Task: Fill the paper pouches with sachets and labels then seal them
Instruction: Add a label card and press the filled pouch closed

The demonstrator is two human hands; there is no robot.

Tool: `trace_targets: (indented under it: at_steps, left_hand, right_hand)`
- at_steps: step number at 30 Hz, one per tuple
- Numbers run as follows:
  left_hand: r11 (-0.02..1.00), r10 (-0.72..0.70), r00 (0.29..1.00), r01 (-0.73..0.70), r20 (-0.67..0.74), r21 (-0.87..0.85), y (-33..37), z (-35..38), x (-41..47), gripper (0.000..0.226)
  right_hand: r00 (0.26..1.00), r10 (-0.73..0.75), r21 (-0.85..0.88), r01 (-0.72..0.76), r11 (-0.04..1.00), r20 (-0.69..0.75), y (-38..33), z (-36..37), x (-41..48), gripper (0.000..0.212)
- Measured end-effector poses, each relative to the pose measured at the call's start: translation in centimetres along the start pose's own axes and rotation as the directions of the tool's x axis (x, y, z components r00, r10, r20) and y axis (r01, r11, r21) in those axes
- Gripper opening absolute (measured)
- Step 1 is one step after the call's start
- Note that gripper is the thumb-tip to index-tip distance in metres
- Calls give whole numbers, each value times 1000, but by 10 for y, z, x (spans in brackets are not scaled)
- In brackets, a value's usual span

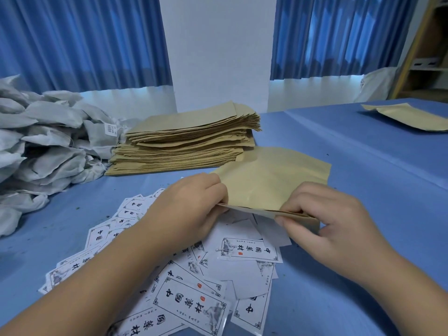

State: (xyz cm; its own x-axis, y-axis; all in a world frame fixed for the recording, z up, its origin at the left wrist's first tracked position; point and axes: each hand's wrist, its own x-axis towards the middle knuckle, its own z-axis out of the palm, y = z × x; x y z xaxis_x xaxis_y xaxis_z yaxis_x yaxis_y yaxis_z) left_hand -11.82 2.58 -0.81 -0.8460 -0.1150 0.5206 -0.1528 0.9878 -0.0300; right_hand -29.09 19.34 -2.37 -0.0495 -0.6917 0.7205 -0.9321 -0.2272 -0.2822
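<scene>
I hold one tan paper pouch (271,180) just above the blue table, its mouth toward me. My left hand (189,209) pinches the left end of the mouth. My right hand (322,219) pinches the right end between thumb and fingers. Printed white labels (191,301) lie scattered under and in front of my hands. A tall stack of empty tan pouches (186,141) sits behind. Grey-white sachets (43,146) are heaped at the left. What is inside the held pouch is hidden.
Another tan pouch (409,116) lies at the far right of the blue tablecloth (363,166). Blue curtains and a white pillar stand behind the table. A wooden shelf (426,57) is at the far right.
</scene>
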Motion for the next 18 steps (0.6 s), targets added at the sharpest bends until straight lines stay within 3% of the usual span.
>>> trace_targets:
  at_steps: [5,11,14,18]
  left_hand:
    - [997,62,998,-64,-33,-41,9,2,4,29]
    - [999,49,998,-50,-33,-14,10,1,3,29]
    - [994,71,996,-75,-49,-85,15,1,5,20]
    - [993,103,994,-105,-39,-47,19,3,7,9]
  right_hand:
    - [1000,-14,-15,14,1000,0,-1,2,0,12]
    - [1000,2,23,-2,1000,22,-1,2,0,9]
    - [1000,-14,-4,14,1000,-3,-1,3,0,12]
    - [999,-31,0,31,1000,16,-3,3,-1,10]
